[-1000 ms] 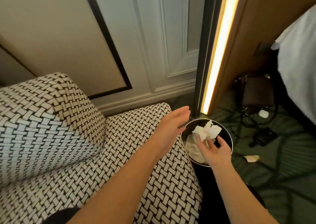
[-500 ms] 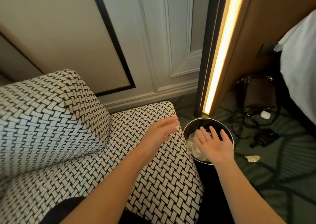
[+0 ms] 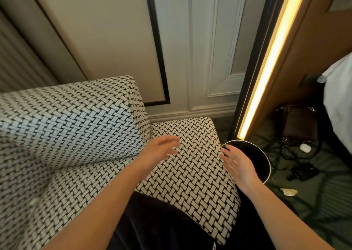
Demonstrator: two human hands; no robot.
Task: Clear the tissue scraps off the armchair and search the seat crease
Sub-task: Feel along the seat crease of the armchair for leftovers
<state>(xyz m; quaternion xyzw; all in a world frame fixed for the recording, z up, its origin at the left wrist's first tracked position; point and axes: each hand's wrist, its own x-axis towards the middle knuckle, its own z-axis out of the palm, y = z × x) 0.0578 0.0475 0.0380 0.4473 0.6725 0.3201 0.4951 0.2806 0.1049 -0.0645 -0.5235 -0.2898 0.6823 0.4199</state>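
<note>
Left hand (image 3: 162, 150), fingers spread and empty, hovers over the black-and-white armchair (image 3: 190, 183) seat beside the seat crease (image 3: 106, 164), while the right hand (image 3: 238, 164), fingers straight and empty, hangs at the seat's right edge, above a round black bin (image 3: 261, 154).

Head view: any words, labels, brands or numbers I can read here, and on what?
None can be read.
The armchair, bin, brown bag, white case and floor scrap show no legible text; any marks are too small or blurred.
</note>
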